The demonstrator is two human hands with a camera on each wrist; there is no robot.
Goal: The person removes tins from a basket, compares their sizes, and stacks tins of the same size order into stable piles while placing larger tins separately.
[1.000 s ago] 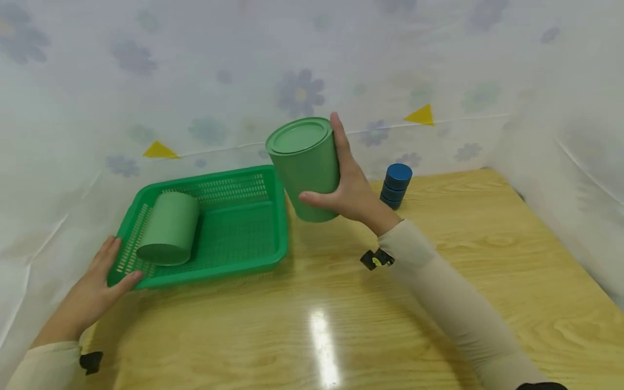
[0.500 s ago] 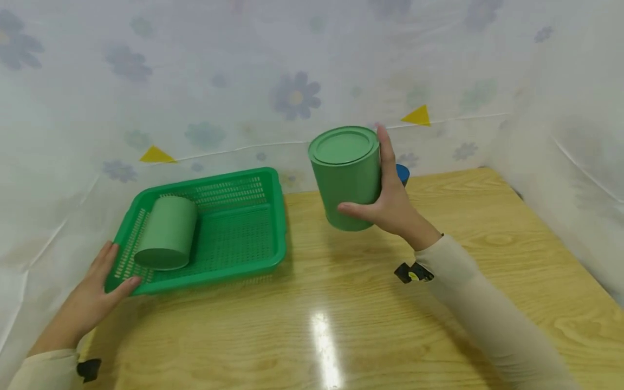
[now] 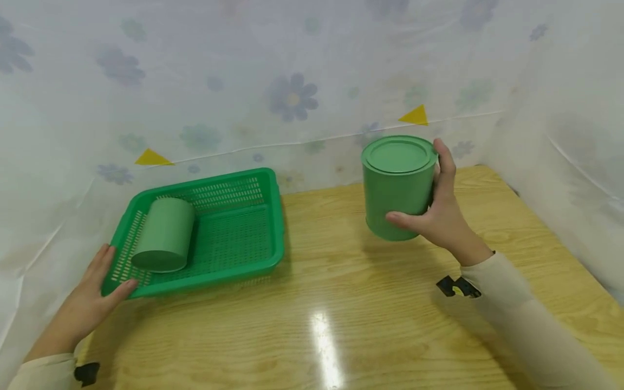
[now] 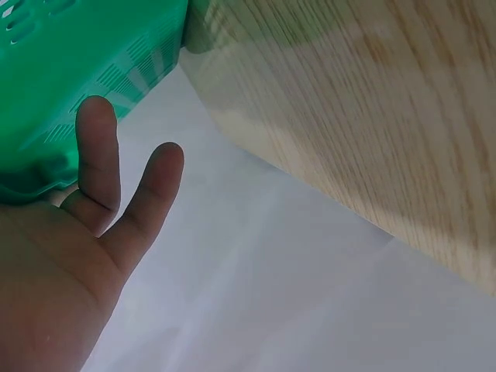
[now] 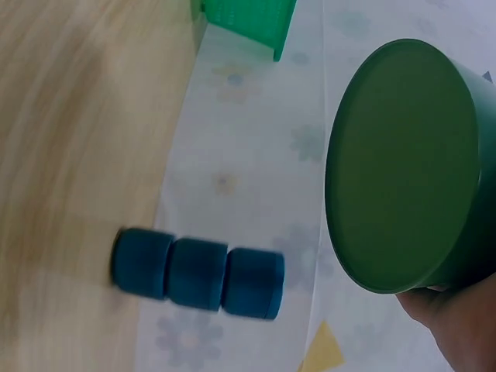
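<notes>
My right hand (image 3: pixel 441 216) grips an upright green canister (image 3: pixel 397 187) just above the wooden table (image 3: pixel 341 303), right of centre; the right wrist view shows the canister's flat end (image 5: pixel 403 167) close up. A second green canister (image 3: pixel 163 234) lies on its side in the green perforated basket (image 3: pixel 234 254) at the left. My left hand (image 3: pixel 95 295) rests with straight fingers against the basket's near left corner (image 4: pixel 46 116). A stack of three blue discs (image 5: pixel 198 273) appears only in the right wrist view, hidden behind the held canister in the head view.
A white flowered plastic sheet (image 3: pixel 292 81) with yellow triangles walls the table at the back and both sides. Bare wood lies between the basket and the held canister and along the front edge.
My right hand has carried the green canister to the right, away from the basket, and lower toward the table. The left hand and the basket have stayed put.
</notes>
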